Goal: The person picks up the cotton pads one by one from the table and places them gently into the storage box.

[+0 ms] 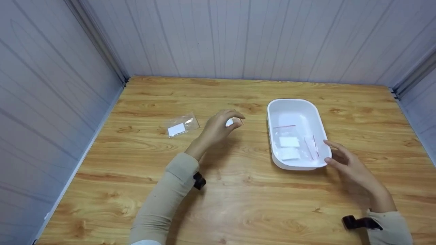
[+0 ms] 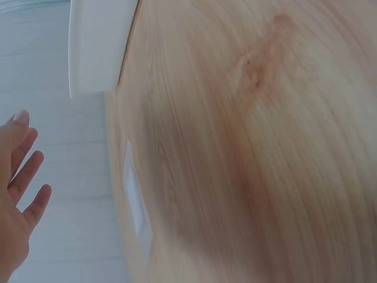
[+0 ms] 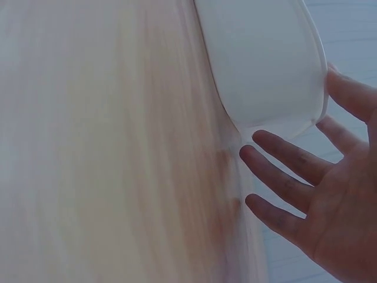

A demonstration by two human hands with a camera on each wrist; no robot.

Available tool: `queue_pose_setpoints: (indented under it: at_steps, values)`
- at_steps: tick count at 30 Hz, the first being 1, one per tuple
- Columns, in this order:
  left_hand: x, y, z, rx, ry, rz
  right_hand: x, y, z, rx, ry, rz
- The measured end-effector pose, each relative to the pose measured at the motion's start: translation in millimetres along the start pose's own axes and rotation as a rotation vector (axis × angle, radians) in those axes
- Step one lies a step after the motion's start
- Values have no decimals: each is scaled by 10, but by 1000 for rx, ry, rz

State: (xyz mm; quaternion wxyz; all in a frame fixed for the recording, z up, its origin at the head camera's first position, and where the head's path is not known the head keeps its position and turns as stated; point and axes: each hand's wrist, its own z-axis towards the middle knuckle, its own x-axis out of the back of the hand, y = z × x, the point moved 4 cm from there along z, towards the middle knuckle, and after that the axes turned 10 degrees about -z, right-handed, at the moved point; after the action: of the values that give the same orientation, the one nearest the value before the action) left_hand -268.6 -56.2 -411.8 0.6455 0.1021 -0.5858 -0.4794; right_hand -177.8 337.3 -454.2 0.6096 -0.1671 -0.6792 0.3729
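My left hand (image 1: 218, 126) hangs above the table with its thumb and fingers apart. Below it, partly hidden, lies a small clear zip bag (image 1: 230, 122) with a white piece inside. In the left wrist view the hand (image 2: 17, 188) is clear of that zip bag (image 2: 134, 200), which lies flat on the wood. My right hand (image 1: 345, 162) touches the near right rim of a white plastic basket (image 1: 296, 112) with thumb and index fingertip. In the right wrist view its other fingers (image 3: 283, 180) are spread beside the basket wall, fairly straight.
Inside the basket are several clear zip bags (image 1: 289, 142) with red seal lines and white pieces. Another zip bag (image 1: 176, 130) lies on the wooden table (image 1: 259, 204), left of my left hand. Pale panel walls (image 1: 228, 41) border the table's back and sides.
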Motion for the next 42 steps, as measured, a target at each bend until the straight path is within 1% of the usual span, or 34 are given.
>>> queue_pose_setpoints:
  at_steps: [5, 9, 16, 21, 28, 33, 36, 39, 42]
  values:
    - [119, -125, -53, 52, 34, -57, -12, -7, 10, 2, -7, 9]
    - [192, -208, -80, 91, 38, -78, -8, -7, 8, 4, -5, 18]
    - [333, -370, -153, 159, 32, -63, -29, -1, 9, -1, -8, 21]
    - [456, -506, -219, 188, 46, -83, -29, -5, 24, -9, -8, 1]
    - [600, -671, -348, 232, 52, -123, -26, 10, 18, -7, 1, 14]
    - [684, -783, -439, 245, 48, -147, -47, 1, 16, -13, -6, 15]
    - [720, -858, -512, 277, 41, -163, -53, -4, 20, -12, -8, 17]
    - [747, -932, -587, 336, 37, -182, -51, -6, 24, -4, -7, 21]
    - [776, -987, -625, 359, 41, -193, -38, -7, 32, 15, 8, 30]
